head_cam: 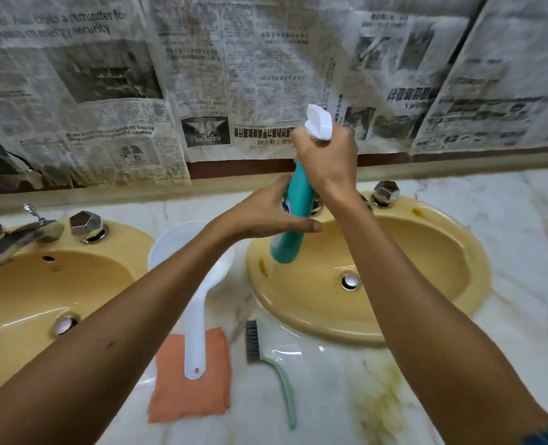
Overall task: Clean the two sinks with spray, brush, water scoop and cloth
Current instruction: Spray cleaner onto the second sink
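A teal spray bottle (293, 216) with a white trigger head hangs tilted above the right yellow sink (426, 252). My right hand (327, 162) grips its neck just under the trigger head. My left hand (266, 213) holds the bottle's body from the left, fingers and thumb round it. The left yellow sink (25, 284) lies under my left forearm. Between the sinks on the marble counter lie a white water scoop (195, 303), an orange cloth (214, 390) under the scoop's handle, and a brush (259, 345) with grey bristles and a pale green handle.
Chrome taps and faceted knobs (84, 224) stand behind the left sink, another knob (385, 191) behind the right one. Newspaper sheets (202, 75) cover the wall. Yellowish stains mark the marble counter (378, 380) at the front.
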